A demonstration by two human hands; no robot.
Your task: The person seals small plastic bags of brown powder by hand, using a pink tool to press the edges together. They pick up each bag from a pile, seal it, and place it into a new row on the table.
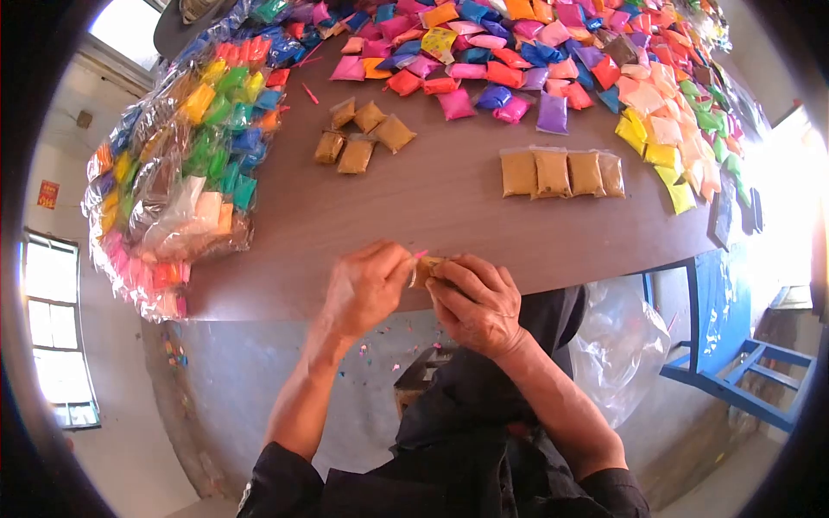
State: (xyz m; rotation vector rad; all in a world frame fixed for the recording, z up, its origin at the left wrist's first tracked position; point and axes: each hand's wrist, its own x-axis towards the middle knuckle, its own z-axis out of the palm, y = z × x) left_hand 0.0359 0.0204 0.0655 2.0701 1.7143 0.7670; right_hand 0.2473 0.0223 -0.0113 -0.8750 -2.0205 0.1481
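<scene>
Both of my hands meet at the table's near edge around a small clear packet with brown filling (424,273). My right hand (480,304) grips its right side between thumb and fingers. At the packet's left side, my left hand (371,283) is closed in a pinch. A small pink stick (420,255) pokes out by its fingertips, and its other end is hidden. Farther up the table lies a loose cluster of several brown packets (356,156). To the right, more brown packets (553,173) overlap in a row.
Colourful packets (509,60) pile along the table's far side. Large clear bags of coloured packets (203,155) crowd the left. Yellow packets (663,155) lie right. Another pink stick (309,93) rests on the brown table (414,203). A blue stool (734,345) and clear plastic bag (617,350) are below right.
</scene>
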